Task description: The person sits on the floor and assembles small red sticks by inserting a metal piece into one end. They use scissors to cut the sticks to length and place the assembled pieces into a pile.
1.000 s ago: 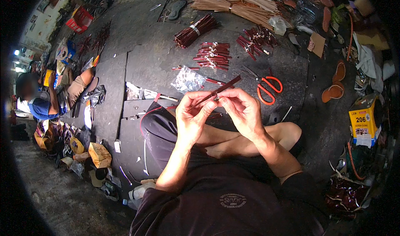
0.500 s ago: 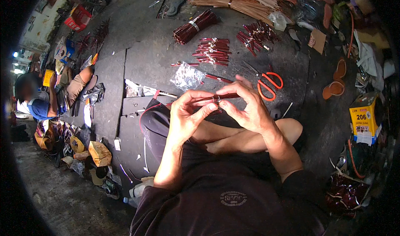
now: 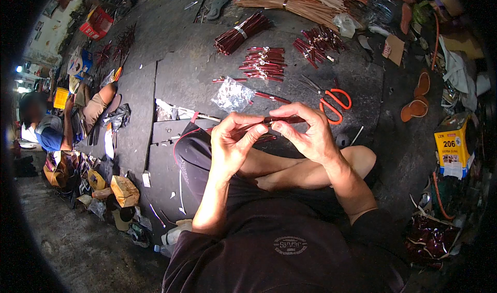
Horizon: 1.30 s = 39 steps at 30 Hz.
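Between both hands, above my crossed legs, stretches a thin glossy dark-red strap (image 3: 284,119). My left hand (image 3: 232,140) pinches its left part between thumb and fingers. Its right part is in the grip of my right hand (image 3: 309,133), the two thumb tips close together at the middle. A small shiny bit shows there, too small to make out. Beyond my hands lie a crumpled clear plastic bag (image 3: 233,94) and a loose red strap (image 3: 272,97). Scissors (image 3: 334,104) with orange handles rest just past my right hand, blades spread.
Farther off are a stack of red straps with metal fittings (image 3: 263,64), a tied bundle (image 3: 242,33), another pile (image 3: 320,43) and long tan strips (image 3: 290,1). At right stand sandals (image 3: 415,109) and a yellow can (image 3: 451,145). Another person (image 3: 49,130) sits at far left.
The right fingers have closed in on the strap, and the right index finger now lies lower along it. The small metal piece between the thumbs shows less. Both hands stay in about the same place.
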Each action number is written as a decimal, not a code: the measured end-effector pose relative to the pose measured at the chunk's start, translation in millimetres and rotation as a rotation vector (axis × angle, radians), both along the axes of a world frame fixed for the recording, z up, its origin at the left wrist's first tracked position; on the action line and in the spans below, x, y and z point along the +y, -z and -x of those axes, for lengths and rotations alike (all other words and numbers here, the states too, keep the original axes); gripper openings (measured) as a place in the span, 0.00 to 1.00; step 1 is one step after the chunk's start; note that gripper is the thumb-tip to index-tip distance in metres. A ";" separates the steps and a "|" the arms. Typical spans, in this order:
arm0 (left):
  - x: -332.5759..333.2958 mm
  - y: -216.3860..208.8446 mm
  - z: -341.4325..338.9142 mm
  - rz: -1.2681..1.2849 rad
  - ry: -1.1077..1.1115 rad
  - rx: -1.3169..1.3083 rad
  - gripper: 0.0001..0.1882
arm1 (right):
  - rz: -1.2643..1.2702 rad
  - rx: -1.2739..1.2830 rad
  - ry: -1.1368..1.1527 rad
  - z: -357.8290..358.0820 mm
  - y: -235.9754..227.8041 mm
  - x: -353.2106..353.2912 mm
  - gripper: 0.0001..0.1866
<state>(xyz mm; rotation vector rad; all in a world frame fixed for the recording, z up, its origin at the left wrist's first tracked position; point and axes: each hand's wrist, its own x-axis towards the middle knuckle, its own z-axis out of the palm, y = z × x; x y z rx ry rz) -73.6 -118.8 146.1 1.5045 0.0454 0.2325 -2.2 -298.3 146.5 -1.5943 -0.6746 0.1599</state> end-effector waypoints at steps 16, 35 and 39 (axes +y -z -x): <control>-1.5 6.3 1.9 -0.032 0.108 -0.130 0.07 | 0.139 -0.198 -0.088 -1.9 -3.5 -6.8 0.08; -11.9 -4.7 -6.2 0.052 0.018 0.140 0.11 | 0.328 -0.367 0.100 -4.4 -16.6 -13.3 0.07; -16.7 -9.3 -3.0 -0.068 0.027 0.081 0.10 | 0.246 -0.209 0.046 -2.4 -11.3 -14.7 0.07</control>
